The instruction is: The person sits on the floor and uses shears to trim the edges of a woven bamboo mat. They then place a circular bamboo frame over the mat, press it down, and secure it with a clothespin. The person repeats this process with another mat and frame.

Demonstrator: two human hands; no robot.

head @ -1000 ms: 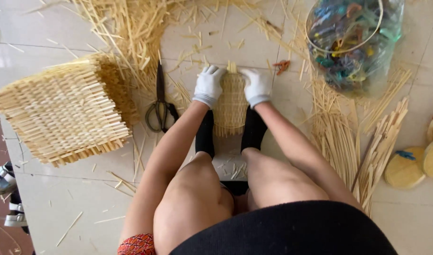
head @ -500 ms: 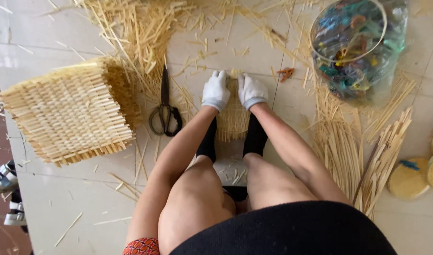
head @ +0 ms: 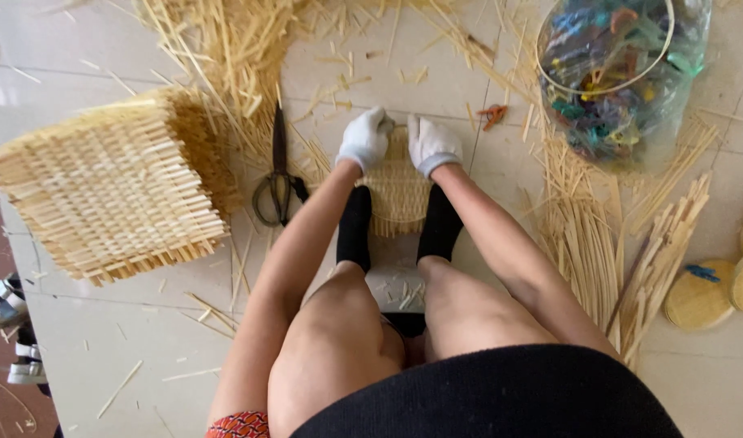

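Note:
I sit on a tiled floor with a small woven straw mat (head: 397,195) lying between my feet in black socks. My left hand (head: 363,139), in a white glove, presses on the mat's far left corner. My right hand (head: 431,143), also gloved, grips the far right edge right beside it. Both sets of fingers curl over the mat's top end. The mat's near part is held down between my feet.
Black scissors (head: 278,170) lie left of the mat. A stack of larger woven straw mats (head: 112,186) sits further left. Loose straw (head: 225,49) spreads at the back, cut strips (head: 599,235) at the right, a clear bag of coloured clips (head: 619,73) beyond them. Round woven discs (head: 700,296) lie at the far right.
Both hands have drawn closer together at the mat's far end. The view has shifted slightly, so everything sits a little lower and further right in the picture.

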